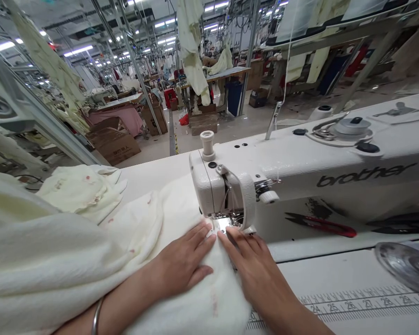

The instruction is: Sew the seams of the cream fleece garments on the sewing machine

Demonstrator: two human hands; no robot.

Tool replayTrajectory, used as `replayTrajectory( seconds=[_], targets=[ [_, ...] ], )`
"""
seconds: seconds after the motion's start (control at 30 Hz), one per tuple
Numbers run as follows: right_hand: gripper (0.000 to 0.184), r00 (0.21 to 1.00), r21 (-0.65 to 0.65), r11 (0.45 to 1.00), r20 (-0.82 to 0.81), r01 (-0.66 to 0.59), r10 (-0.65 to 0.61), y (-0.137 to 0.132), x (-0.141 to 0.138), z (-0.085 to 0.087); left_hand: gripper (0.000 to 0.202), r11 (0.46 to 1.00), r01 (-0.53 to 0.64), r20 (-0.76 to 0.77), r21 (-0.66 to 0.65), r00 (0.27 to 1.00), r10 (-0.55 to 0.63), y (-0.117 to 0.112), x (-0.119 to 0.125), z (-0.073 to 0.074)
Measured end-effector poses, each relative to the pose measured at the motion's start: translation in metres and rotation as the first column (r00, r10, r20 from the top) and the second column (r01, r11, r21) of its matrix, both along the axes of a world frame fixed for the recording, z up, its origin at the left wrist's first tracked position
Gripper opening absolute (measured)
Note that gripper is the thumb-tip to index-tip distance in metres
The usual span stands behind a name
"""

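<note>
A cream-white fabric [66, 260] lies heaped across the sewing table and runs under the head of a white Brother sewing machine [300, 172]. My left hand [185, 260] rests flat on the fabric, fingers pointing at the presser foot [226, 222]. A metal bangle sits on that wrist. My right hand [254, 265] lies flat beside it, fingertips touching the fabric right at the needle area. Both hands press the cloth down; neither grips it.
A red thread snip [323, 225] lies under the machine arm. A printed ruler [363, 303] runs along the table's near edge. More cream pieces [84, 190] are stacked at back left. Beyond are cardboard boxes, hanging garments and other workstations.
</note>
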State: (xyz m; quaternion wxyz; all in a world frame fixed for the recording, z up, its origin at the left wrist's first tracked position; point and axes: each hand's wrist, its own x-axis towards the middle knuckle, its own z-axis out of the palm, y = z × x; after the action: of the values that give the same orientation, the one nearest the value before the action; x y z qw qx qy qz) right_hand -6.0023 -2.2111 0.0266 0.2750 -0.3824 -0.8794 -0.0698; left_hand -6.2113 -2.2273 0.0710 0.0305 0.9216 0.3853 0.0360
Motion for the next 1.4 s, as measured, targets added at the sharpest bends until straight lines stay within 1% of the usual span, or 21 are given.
replayTrajectory(
  seconds=[0.13,0.27,0.43,0.57,0.7,0.83,0.97,1.07,1.17,1.2,1.3,1.33,1.4],
  targets=[
    [0.056,1.0,-0.002,1.0,0.005,-0.001,0.001,0.001,0.0,0.0,0.055,1.0,-0.013,-0.008,-0.019,1.0,0.012,0.0,-0.001,0.0],
    [0.051,0.999,0.013,1.0,0.032,0.01,-0.01,0.001,0.001,0.0,0.054,1.0,-0.016,0.018,-0.027,1.0,0.016,0.001,-0.001,0.0],
    [0.058,0.998,0.011,0.999,0.054,0.044,-0.044,-0.001,0.002,-0.001,0.053,1.0,-0.001,0.01,-0.018,1.0,0.001,0.003,-0.002,-0.001],
    [0.058,0.997,0.007,0.999,0.053,0.048,-0.048,-0.002,0.001,0.0,0.051,1.0,0.005,0.001,-0.005,1.0,-0.005,0.004,-0.001,0.004],
    [0.054,0.997,0.0,0.998,0.059,0.058,-0.058,0.0,0.001,-0.001,0.048,1.0,-0.015,-0.002,-0.012,1.0,0.015,0.01,-0.001,0.009],
    [0.052,0.997,-0.002,0.998,0.042,0.066,-0.066,0.0,0.002,-0.005,0.045,0.999,-0.049,0.013,-0.014,0.999,0.049,0.019,-0.003,0.008],
    [0.056,0.997,-0.058,0.996,0.034,0.073,-0.071,-0.005,0.004,-0.007,0.044,0.995,-0.093,0.022,-0.047,0.995,0.094,0.022,-0.004,0.006],
    [0.057,0.997,-0.089,0.993,0.006,0.072,-0.072,-0.012,0.007,-0.007,0.044,0.995,-0.091,0.034,-0.05,0.995,0.093,0.019,-0.004,0.006],
    [0.059,0.997,-0.051,0.996,-0.031,0.073,-0.074,-0.018,0.007,-0.008,0.044,0.997,-0.069,0.054,-0.02,0.996,0.07,0.016,-0.004,0.005],
    [0.056,0.998,-0.02,0.998,-0.032,0.056,-0.057,-0.02,0.005,-0.008,0.044,0.998,-0.068,0.057,-0.006,0.996,0.069,0.016,-0.003,0.004],
    [0.039,1.0,0.067,0.998,-0.011,-0.01,0.01,-0.025,-0.013,-0.01,0.048,0.997,-0.075,0.074,0.025,0.995,0.073,0.019,-0.003,-0.001],
    [0.037,1.0,0.071,0.997,-0.006,-0.012,0.012,-0.027,-0.021,-0.009,0.05,0.995,-0.095,0.083,0.034,0.992,0.091,0.02,-0.003,-0.003],
    [0.042,1.0,0.057,0.998,-0.005,0.003,-0.003,-0.031,-0.034,-0.006,0.056,0.984,-0.172,0.075,0.05,0.983,0.168,0.018,-0.007,-0.004]
  ],
)
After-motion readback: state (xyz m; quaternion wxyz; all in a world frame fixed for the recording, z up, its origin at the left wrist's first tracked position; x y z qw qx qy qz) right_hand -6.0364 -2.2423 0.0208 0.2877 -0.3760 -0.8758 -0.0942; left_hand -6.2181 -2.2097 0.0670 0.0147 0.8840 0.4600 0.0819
